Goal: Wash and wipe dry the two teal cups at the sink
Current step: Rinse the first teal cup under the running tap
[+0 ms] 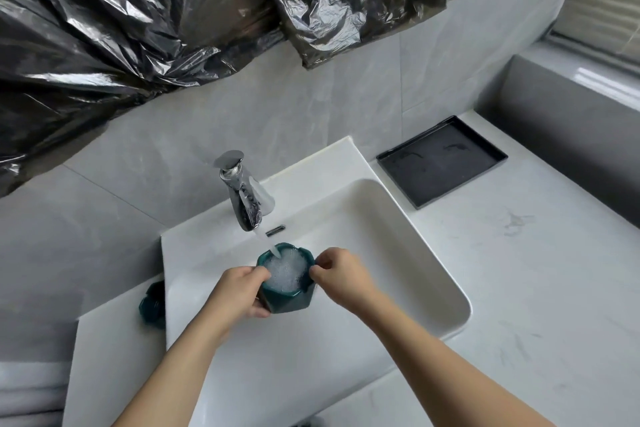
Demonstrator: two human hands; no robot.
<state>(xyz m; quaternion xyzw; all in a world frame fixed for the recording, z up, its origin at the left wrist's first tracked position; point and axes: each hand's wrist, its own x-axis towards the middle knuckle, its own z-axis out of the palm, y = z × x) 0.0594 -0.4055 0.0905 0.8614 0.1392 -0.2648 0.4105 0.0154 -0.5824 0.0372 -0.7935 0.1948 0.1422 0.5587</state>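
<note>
A faceted teal cup (289,300) is held upright over the white sink basin (398,253), right under the chrome faucet (247,198). Water runs from the spout into the cup, which is full of bubbling water. My left hand (239,293) wraps the cup's left side and bottom. My right hand (341,276) pinches the rim on the right. The second teal cup (152,303) lies on the counter left of the basin, partly hidden by the basin's edge.
A black tray (441,161) sits on the pale counter (519,270) at the back right. Crumpled black plastic sheeting (173,28) covers the wall above the faucet. Folded white towels (27,392) show at the lower left. A window ledge runs along the right.
</note>
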